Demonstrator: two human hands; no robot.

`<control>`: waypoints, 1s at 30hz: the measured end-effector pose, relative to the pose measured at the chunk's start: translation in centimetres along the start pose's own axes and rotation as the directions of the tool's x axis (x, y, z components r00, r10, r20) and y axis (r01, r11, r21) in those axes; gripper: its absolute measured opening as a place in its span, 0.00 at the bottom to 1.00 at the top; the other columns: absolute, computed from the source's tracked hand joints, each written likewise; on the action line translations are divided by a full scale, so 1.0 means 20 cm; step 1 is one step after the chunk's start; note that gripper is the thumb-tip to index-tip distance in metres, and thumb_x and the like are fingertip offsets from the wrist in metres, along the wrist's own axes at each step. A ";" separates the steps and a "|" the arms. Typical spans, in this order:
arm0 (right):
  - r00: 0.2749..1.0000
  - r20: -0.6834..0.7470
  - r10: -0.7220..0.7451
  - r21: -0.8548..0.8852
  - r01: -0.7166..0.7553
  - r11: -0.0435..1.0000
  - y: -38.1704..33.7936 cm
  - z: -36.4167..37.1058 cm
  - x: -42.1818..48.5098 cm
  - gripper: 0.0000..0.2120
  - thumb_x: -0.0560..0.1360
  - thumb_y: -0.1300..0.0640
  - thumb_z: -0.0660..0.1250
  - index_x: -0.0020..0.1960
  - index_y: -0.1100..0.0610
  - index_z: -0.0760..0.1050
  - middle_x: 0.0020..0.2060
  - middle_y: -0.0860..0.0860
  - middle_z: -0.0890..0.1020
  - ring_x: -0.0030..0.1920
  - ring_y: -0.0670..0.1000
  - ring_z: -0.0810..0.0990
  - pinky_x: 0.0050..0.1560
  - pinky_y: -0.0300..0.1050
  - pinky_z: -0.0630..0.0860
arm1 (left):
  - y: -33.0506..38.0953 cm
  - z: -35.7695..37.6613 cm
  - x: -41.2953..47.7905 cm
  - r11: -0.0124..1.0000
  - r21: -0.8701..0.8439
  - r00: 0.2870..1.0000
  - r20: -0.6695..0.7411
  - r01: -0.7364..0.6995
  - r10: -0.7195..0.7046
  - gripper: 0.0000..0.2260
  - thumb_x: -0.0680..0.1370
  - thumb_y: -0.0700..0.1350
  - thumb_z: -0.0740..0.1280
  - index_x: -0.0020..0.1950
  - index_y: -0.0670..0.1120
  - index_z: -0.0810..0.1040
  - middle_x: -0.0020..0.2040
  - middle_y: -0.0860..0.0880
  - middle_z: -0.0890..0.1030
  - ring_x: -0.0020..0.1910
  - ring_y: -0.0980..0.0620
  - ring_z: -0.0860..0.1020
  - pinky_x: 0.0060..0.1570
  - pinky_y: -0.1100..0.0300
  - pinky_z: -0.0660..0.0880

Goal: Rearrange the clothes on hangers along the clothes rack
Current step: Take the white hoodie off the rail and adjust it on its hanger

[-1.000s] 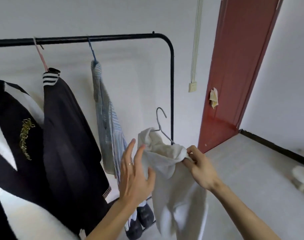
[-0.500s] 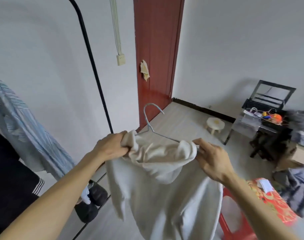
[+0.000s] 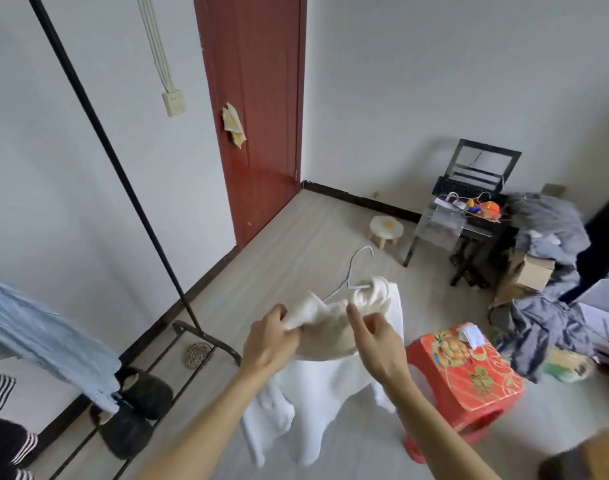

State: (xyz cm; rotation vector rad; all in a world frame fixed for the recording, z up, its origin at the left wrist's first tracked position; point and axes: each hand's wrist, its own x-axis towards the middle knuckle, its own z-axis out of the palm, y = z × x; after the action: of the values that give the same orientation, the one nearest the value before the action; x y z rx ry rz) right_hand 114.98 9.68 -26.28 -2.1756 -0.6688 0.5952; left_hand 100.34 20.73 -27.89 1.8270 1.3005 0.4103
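Note:
A white garment (image 3: pixel 317 386) hangs on a thin white wire hanger (image 3: pixel 355 268) in front of me, off the rack, with the hook pointing up and away. My left hand (image 3: pixel 272 341) grips the bunched fabric at its left shoulder. On the right side of the collar my right hand (image 3: pixel 377 341) pinches the fabric, forefinger raised. The black clothes rack (image 3: pixel 123 174) shows only its right upright and base at the left. On it hang a light blue striped shirt (image 3: pixel 46 337) and a black garment with white stripes (image 3: pixel 1 431), both cut off by the frame edge.
Dark shoes (image 3: pixel 147 396) sit on the rack's base rails. A red patterned plastic stool (image 3: pixel 466 379) stands close at my right. Further off are a small wooden stool (image 3: pixel 386 230), a cluttered black table (image 3: pixel 469 209), piled grey clothes (image 3: pixel 545 233) and a red door (image 3: pixel 258 116).
My view swung right and down, away from the rack's top bar. My left hand went from open beside the garment to gripping its shoulder, and the garment on its hanger now sits lower.

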 end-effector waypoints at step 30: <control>0.697 0.293 -0.654 -0.209 0.714 0.668 -0.46 0.09 0.17 0.06 0.74 0.53 0.58 0.39 0.53 0.66 0.35 0.46 0.75 0.36 0.52 0.74 0.35 0.49 0.73 | 0.29 -0.52 0.30 0.892 0.292 0.935 0.017 -0.343 0.354 0.16 0.83 0.58 0.56 0.53 0.50 0.79 0.53 0.53 0.84 0.52 0.54 0.80 0.53 0.70 0.69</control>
State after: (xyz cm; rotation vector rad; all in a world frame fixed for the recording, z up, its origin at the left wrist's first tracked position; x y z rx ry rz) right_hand 113.84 18.01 -20.83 -1.9140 -1.6994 0.2931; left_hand 99.45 30.02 -18.39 2.3276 1.0975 0.4640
